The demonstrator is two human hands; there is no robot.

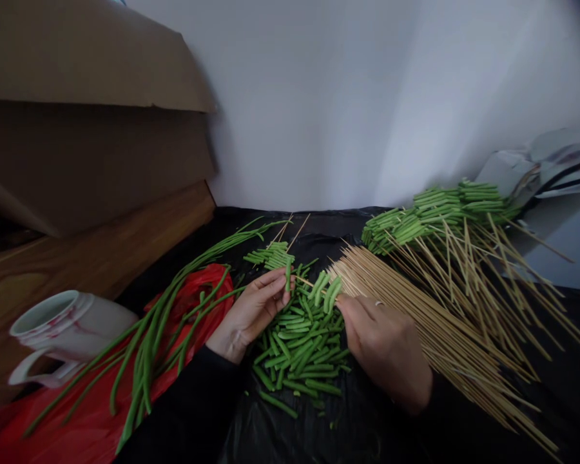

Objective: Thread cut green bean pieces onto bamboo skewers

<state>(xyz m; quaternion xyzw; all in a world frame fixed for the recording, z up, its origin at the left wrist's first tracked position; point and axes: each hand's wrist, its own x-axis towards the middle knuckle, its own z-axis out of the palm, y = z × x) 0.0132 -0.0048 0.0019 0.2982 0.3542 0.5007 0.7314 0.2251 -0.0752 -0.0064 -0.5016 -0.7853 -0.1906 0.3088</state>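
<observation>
My left hand pinches a short green bean piece upright at the tip of a thin wooden skewer. My right hand is closed around that skewer, which carries three bean pieces side by side. Both hands hover over a heap of cut bean pieces on black plastic sheeting.
Long uncut beans lie across a red plastic bag at the left, beside a white mug. A big bundle of bare skewers fans out on the right. Finished bean skewers are stacked behind. Cardboard stands at the back left.
</observation>
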